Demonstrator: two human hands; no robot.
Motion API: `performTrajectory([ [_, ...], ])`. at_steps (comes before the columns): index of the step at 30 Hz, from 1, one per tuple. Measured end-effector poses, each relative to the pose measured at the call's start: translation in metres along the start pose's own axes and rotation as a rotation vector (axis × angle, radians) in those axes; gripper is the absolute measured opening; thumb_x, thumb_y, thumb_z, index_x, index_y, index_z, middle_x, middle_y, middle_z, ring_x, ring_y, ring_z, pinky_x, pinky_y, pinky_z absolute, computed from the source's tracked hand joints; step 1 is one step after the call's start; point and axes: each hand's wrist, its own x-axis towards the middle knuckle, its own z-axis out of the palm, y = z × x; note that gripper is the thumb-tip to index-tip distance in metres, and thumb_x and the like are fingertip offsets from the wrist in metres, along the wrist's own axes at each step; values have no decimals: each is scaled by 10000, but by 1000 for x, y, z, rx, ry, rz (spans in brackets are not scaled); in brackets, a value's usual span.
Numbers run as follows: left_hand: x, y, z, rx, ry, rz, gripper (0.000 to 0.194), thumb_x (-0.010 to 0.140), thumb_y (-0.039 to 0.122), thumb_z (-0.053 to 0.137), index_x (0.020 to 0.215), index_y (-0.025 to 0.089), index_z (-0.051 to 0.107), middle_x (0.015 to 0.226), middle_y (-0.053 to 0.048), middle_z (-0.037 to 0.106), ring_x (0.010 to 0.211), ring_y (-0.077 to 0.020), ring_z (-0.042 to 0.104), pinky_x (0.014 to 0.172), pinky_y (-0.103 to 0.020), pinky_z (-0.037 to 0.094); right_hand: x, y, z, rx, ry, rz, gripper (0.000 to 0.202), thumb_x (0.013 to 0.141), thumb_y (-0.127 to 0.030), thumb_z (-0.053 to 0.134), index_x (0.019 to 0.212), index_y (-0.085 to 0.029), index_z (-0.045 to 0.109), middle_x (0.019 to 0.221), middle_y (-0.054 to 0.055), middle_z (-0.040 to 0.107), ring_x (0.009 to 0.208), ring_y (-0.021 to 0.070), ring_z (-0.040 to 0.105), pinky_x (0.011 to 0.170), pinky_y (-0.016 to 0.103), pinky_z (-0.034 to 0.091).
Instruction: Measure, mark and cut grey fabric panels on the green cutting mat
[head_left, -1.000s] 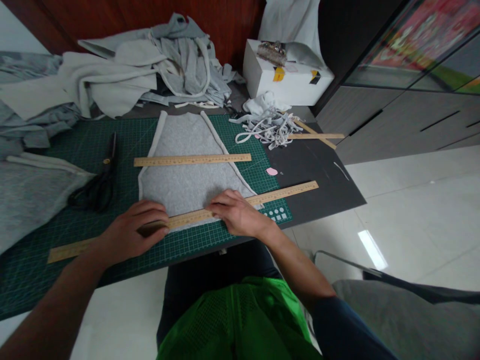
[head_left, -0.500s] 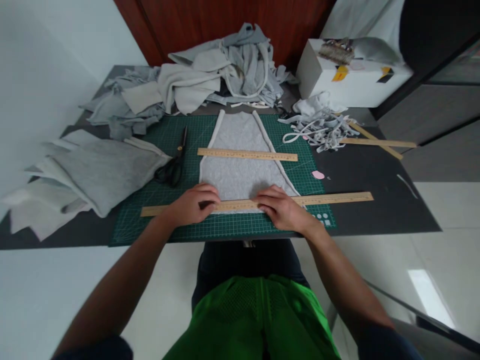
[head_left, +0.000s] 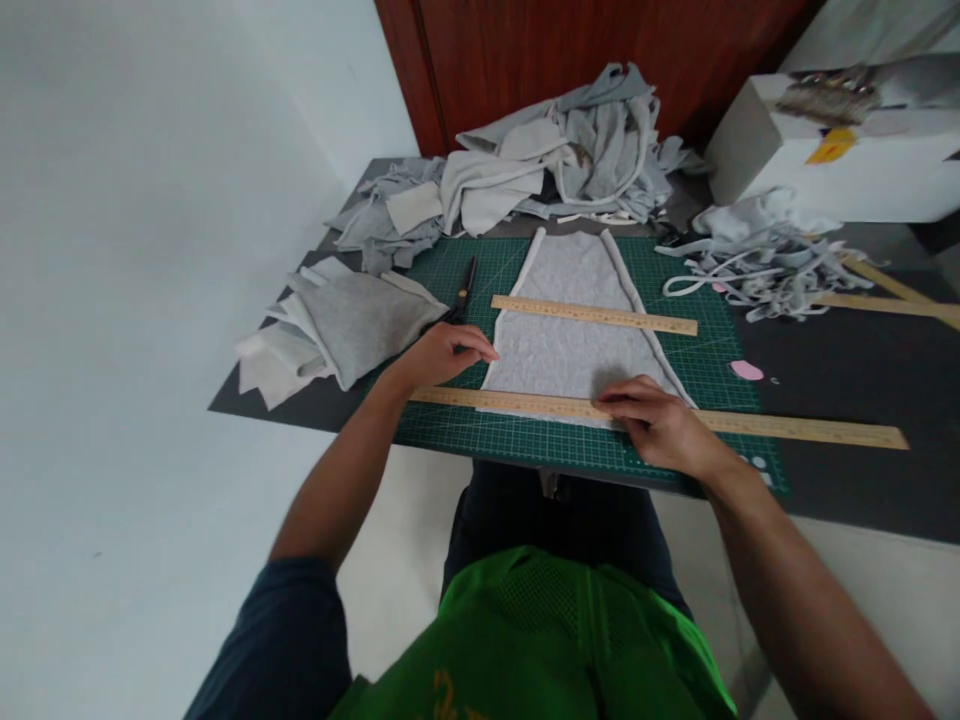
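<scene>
A grey fabric panel (head_left: 559,352) with rolled pale side edges lies on the green cutting mat (head_left: 525,440). Across its lower edge runs a long wooden ruler (head_left: 810,428); a shorter wooden ruler (head_left: 592,312) crosses its middle. My right hand (head_left: 664,425) grips the long ruler right of centre, fingertips on top and thumb along the near edge. Off the ruler, my left hand (head_left: 446,355) is above the mat beside the panel's left edge, fingers stretched out and holding nothing. Black scissors (head_left: 466,285) lie just beyond it, handles partly hidden.
Folded grey fabric pieces (head_left: 367,320) lie at the left, and a heap of grey cloth (head_left: 607,150) fills the back. At the right are fabric strips (head_left: 787,265), more wooden strips (head_left: 892,304), a pink scrap (head_left: 746,370) and a white box (head_left: 832,160).
My left hand has let go of the long ruler and moved up and outward to the panel's left side. My right hand stays on the ruler. The view has swung left.
</scene>
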Motion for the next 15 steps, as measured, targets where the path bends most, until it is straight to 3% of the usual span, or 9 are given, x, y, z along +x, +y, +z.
performTrajectory([
  [4, -7, -2, 3, -2, -14, -44, 222, 873, 78, 629, 915, 171, 826, 934, -47, 782, 837, -134, 715, 803, -253, 541, -3, 1, 1, -19, 14, 18, 346, 916, -76, 571, 1073, -245, 829, 1089, 101, 767, 1024, 266, 705, 880, 461, 614],
  [7, -4, 4, 18, 8, -65, -59, 229, 856, 54, 640, 925, 164, 829, 948, -53, 777, 834, -135, 704, 802, -255, 533, -4, 1, 2, -18, 23, 27, 328, 932, -100, 578, 1081, -249, 829, 1095, 99, 766, 1020, 265, 708, 885, 459, 617],
  [10, 4, 15, 34, -3, -107, 13, 240, 871, 44, 641, 941, 167, 836, 962, -68, 774, 904, -153, 701, 866, -271, 524, -4, 0, 3, -20, 25, 26, 317, 941, -111, 578, 1073, -251, 829, 1096, 99, 765, 1018, 266, 706, 888, 463, 618],
  [15, 20, 30, 56, 27, -329, 137, 260, 934, 97, 646, 1061, 212, 842, 949, -64, 761, 885, -154, 673, 846, -261, 496, 0, -2, 3, -53, 6, 34, 340, 935, -93, 559, 1075, -253, 825, 1093, 100, 761, 1021, 259, 695, 888, 463, 620],
])
